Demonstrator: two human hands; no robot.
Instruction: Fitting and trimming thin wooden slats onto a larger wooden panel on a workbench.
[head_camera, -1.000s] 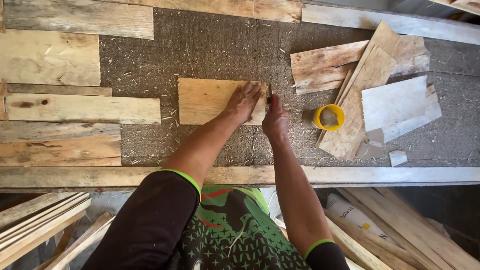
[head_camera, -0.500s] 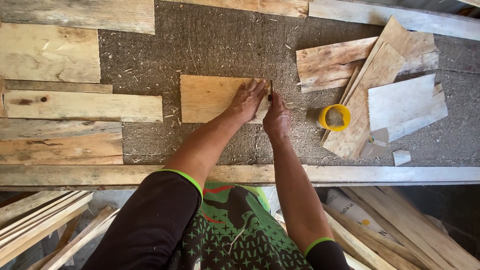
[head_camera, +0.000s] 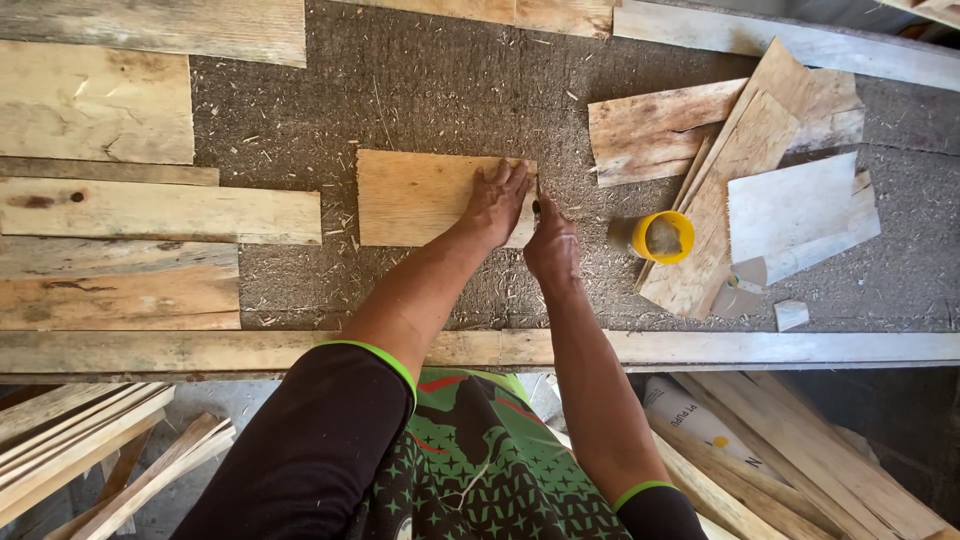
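A coarse grey-brown pressed-chip work surface (head_camera: 420, 80) strewn with sawdust fills the scene under bright daylight. A long pale wooden rail (head_camera: 800, 347) edges its near side. Below, loose pale timber offcuts (head_camera: 90, 450) lie on the floor, left and right.

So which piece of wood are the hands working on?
Look at the middle of the gritty grey worktop. A small pale rectangular board lies there alone, the left hand flat on its right end, the right hand beside it. Unlike the long planks at left, it's short and smooth.

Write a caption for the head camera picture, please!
Left hand presses a small wooden board flat while the right hand works at its edge.
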